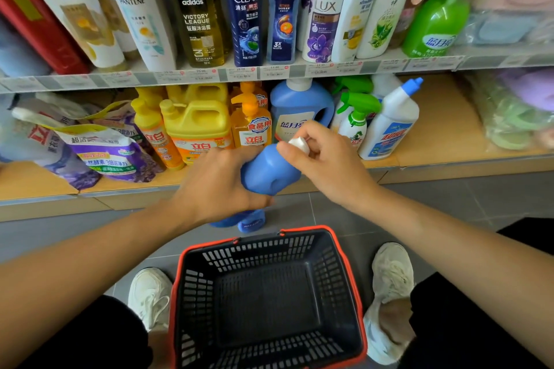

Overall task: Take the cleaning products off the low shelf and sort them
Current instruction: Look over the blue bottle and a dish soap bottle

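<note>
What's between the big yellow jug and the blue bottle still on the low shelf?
In the head view, an orange pump bottle stands at the front between the yellow jug and the shelved blue bottle.

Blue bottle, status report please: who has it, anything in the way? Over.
Left hand grips the blue bottle; right hand pinches its white cap. Bottle off the low shelf. Basket below, nothing between.

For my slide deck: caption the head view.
Left hand grips a blue bottle, right hand pinches its white cap, near a red-rimmed basket.
</note>
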A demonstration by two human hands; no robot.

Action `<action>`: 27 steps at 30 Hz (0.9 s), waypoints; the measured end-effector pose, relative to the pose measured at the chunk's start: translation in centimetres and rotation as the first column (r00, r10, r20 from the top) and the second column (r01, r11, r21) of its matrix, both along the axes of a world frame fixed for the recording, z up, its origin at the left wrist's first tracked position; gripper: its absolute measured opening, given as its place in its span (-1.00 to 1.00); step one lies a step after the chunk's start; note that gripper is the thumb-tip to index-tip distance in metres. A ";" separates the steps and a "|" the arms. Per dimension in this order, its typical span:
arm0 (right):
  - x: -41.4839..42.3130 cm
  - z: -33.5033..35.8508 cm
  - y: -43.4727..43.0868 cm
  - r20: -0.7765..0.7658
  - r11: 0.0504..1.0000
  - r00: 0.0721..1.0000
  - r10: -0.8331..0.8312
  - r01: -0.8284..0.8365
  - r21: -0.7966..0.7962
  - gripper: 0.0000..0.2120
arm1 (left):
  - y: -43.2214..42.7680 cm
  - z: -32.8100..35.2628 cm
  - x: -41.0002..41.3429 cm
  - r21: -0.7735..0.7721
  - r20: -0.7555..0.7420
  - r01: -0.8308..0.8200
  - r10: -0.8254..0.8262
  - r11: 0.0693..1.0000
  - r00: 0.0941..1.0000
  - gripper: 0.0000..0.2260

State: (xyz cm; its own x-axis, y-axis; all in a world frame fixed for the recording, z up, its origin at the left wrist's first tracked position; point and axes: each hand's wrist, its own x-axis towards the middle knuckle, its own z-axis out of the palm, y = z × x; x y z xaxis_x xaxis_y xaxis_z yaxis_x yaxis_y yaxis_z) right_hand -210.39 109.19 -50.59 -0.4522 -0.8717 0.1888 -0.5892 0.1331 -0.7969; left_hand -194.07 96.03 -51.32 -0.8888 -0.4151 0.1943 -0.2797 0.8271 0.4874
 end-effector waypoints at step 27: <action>-1.6 1.3 -0.5 -0.042 0.987 0.988 0.150 -0.153 -0.057 -0.71 | 1.0 0.5 -0.3 0.582 0.019 0.052 -0.077 0.812 0.997 -0.50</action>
